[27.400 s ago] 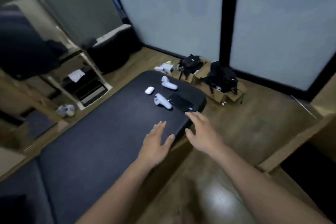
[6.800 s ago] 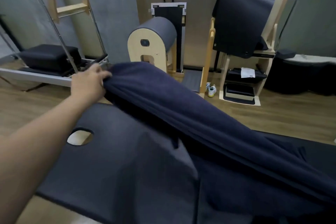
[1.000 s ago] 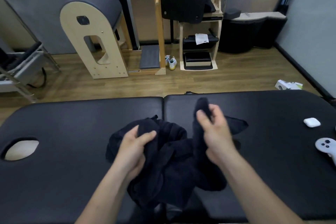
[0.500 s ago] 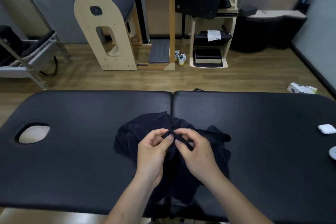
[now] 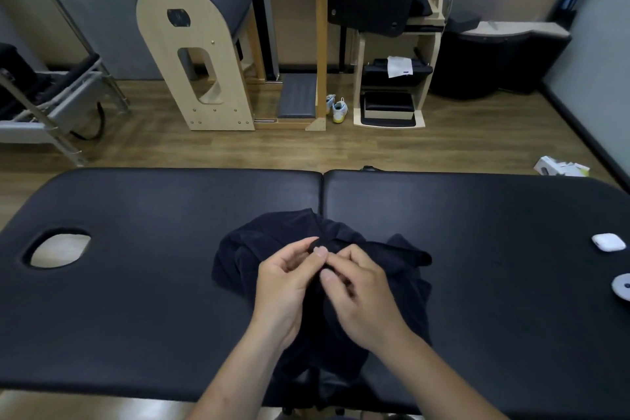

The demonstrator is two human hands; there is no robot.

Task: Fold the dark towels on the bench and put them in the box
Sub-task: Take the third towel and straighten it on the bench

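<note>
- fingertips (image 5: 320, 251) of both hands meet over mid-bench, pinched together on one small bit of cloth edge. Hem or corner, can't tell which.
- left hand (image 5: 286, 279): thumb + forefinger curled onto that bit. right hand (image 5: 361, 293) is touching it, fingers curled on the same edge.
- dark navy terry towel (image 5: 272, 232) lies crumpled under & around both hands near bench centre, w/ its near part draping over the near edge.
- Handling, my guess: soft, limp, light, not fragile. It won't hold a shape, so take it by hem/corners, not the bunch. Terry pile grips skin, so slip is unlikely.
- Next, prob: run hands apart along the hem to find 2 corners, spread it flat, then fold.
- black padded vinyl bench (image 5: 153, 283) has a face hole (image 5: 59, 247) at left. At far right are a small white earbud case (image 5: 609, 242) + a round white controller (image 5: 622, 286), well apart from the towel.
- Box for the towels: not in view.
</note>
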